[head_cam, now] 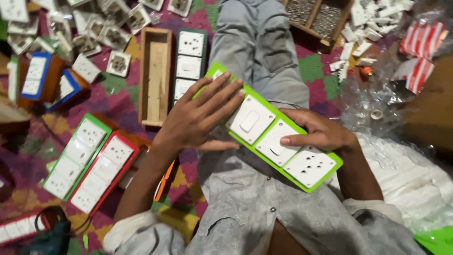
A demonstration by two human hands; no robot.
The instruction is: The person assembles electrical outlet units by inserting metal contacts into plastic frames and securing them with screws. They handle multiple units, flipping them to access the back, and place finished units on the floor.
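Closest in, the green switch board [278,141] lies slanted across the person's lap, over grey trousers [257,52], carrying white switches and a socket plate at its lower right end. The right hand [321,132] grips the board's far edge, fingers curled around it and the thumb pressing down on the face of a switch near the middle. The left hand [200,118] is spread open, palm down, fingers fanned flat over the board's upper left end, not closed on anything. Down at the left, on the patterned mat [118,87], a green-framed board [75,153] and a red-framed board [104,172] lie side by side, touching along their long edges. Just beyond the left hand, a dark green board [189,61] with white plates sits right beside an open wooden box [155,75]. Further left, blue-framed boards [35,73] rest on wooden boxes. At the top left, loose white switch parts [104,28] are scattered in a heap. Top right, a wooden tray [325,45] holds small metal bits, with white plastic pieces [363,26] near it and red-and-white striped packets [420,47] beyond.
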